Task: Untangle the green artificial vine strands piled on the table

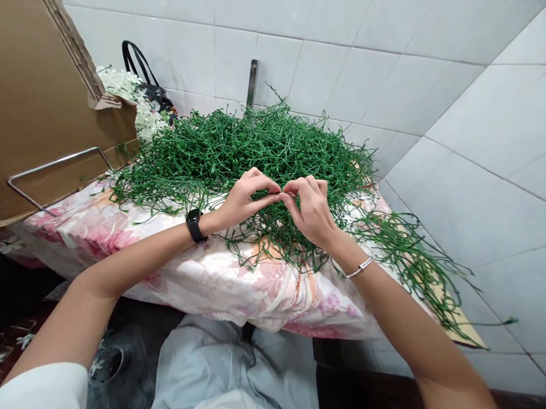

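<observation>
Fingertips meet over a big green tangle, and by the look of it most of it is left!
Here's the left hand [250, 197] in a closed pinch, the right hand [312, 210] pinching just beside it, tips together; whether a stem sits between them, I can't tell. The heap of green stems [258, 142] sprawls across the middle of the floral cloth [195, 274], its near edge under both hands. Over to the right lies a smaller bunch [409, 250], perhaps the part done, though nothing confirms that.
</observation>
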